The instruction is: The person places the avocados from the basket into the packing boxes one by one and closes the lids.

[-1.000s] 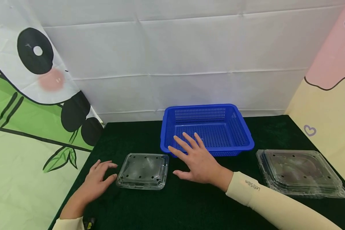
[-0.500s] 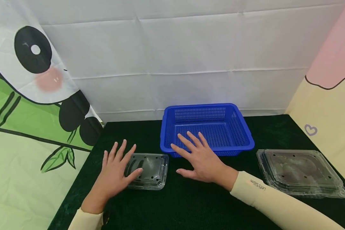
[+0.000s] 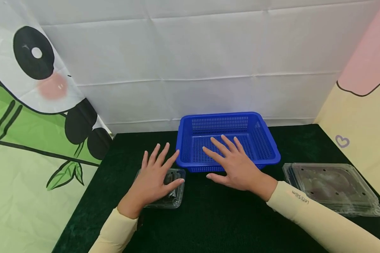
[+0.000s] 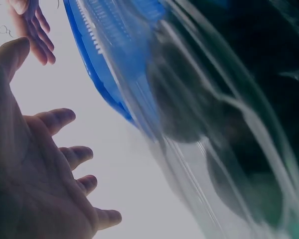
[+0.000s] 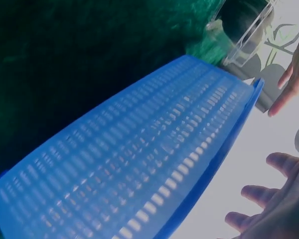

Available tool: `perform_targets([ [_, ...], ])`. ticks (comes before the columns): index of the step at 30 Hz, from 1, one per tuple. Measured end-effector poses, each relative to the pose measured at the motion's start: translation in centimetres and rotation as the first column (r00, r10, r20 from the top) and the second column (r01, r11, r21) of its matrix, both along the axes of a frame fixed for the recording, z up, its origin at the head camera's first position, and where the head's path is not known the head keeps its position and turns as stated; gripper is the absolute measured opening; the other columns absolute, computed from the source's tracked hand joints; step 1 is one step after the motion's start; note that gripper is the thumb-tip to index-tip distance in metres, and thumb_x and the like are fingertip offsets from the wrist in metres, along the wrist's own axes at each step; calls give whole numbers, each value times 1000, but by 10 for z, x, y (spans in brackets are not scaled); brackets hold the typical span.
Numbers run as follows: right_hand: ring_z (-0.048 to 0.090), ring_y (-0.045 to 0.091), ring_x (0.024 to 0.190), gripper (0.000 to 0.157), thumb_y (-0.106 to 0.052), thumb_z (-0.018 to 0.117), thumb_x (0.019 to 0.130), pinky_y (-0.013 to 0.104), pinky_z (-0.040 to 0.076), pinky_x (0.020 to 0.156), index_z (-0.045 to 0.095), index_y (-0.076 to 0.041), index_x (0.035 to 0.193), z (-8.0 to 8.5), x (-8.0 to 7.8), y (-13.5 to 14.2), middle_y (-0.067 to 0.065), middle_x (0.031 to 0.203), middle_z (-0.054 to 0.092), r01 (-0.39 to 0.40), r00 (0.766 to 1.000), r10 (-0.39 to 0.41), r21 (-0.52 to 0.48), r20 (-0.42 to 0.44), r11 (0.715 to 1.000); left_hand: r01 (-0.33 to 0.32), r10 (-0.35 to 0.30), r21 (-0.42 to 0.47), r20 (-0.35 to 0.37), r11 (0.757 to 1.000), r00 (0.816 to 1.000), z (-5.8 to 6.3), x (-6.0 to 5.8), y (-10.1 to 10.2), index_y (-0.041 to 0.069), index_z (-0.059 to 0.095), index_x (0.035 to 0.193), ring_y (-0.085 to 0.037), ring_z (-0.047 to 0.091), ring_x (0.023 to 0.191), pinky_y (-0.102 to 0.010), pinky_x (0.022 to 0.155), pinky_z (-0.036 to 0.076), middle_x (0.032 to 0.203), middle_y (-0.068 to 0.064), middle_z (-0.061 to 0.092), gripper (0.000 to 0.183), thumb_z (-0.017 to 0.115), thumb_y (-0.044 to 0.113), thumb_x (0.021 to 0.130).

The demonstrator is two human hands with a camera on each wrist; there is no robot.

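My left hand [image 3: 153,179], fingers spread, hovers over a small clear plastic clamshell box [image 3: 174,196] and covers much of it in the head view. In the left wrist view the palm [image 4: 45,164] is bare, with the clear box [image 4: 189,114] beside it. My right hand [image 3: 237,168] is spread in front of a blue plastic basket [image 3: 221,165], its fingertips overlapping the basket's front and inside. The right wrist view shows the slotted side of the basket [image 5: 129,144] close by, and bare fingers [image 5: 259,194] at the right. Neither hand grips anything.
A larger clear clamshell box [image 3: 332,186] lies at the right side of the dark green tabletop [image 3: 193,228]. A white cloth backdrop [image 3: 202,63] hangs behind the basket, with printed cartoon panels on both sides.
My left hand has risen from beside the small box, spread its fingers and moved right over it. My right hand has shifted slightly right and away from me. The boxes and basket stay put.
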State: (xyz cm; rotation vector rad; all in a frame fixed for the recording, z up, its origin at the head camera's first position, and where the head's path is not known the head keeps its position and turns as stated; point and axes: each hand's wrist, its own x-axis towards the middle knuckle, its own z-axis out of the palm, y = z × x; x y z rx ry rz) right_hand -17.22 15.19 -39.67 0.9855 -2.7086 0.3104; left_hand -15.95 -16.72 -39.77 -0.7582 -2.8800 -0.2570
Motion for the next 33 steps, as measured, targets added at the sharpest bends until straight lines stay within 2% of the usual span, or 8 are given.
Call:
perform_targets([
  [8, 8, 43, 156, 83, -76, 47, 96, 71, 5, 119, 29, -33, 164, 6, -7, 21, 7, 172, 17, 59, 998, -59, 13, 15, 998, 30, -30, -18, -5, 999, 1000, 4, -11, 19, 30, 24, 165, -38, -4, 157, -68, 119, -5, 173, -6, 4, 89, 45, 79, 94],
  [16, 8, 44, 155, 84, -77, 46, 95, 72, 6, 118, 29, -32, 164, 5, -9, 28, 10, 171, 19, 89, 995, -90, 35, 37, 995, 57, -57, -27, 9, 998, 998, 7, -19, 35, 29, 23, 166, -39, -1, 157, -68, 119, -5, 173, -7, 7, 92, 44, 81, 92],
  [18, 9, 45, 155, 84, -77, 45, 95, 73, 6, 118, 31, -30, 164, 4, -9, 30, 11, 171, 20, 123, 991, -126, 47, 44, 991, 62, -62, -25, 14, 998, 998, 8, -21, 39, 28, 24, 166, -40, -1, 157, -69, 119, -4, 173, -8, 8, 93, 45, 81, 92],
  [24, 12, 50, 153, 88, -79, 45, 94, 74, 5, 117, 35, -25, 163, 5, -11, 42, 15, 170, 21, 248, 963, -254, 74, 84, 966, 37, -34, -29, 97, 999, 995, 10, -28, 48, 27, 18, 167, -38, -6, 157, -66, 119, -7, 173, -8, 4, 96, 45, 81, 92],
  [27, 11, 51, 153, 90, -80, 44, 94, 74, 4, 117, 35, -24, 163, 4, -11, 51, 17, 170, 20, 267, 956, -274, 79, 104, 961, 29, -24, -34, 124, 999, 992, 10, -31, 50, 27, 16, 167, -38, -7, 157, -66, 119, -8, 173, -8, 3, 96, 44, 81, 92],
  [33, 11, 52, 152, 89, -78, 45, 94, 75, 3, 116, 33, -23, 163, 3, -11, 64, 18, 170, 18, 283, 948, -291, 81, 130, 956, 34, -28, -44, 132, 998, 991, 10, -33, 51, 27, 16, 167, -38, -4, 157, -66, 119, -7, 173, -8, 4, 97, 42, 82, 92],
])
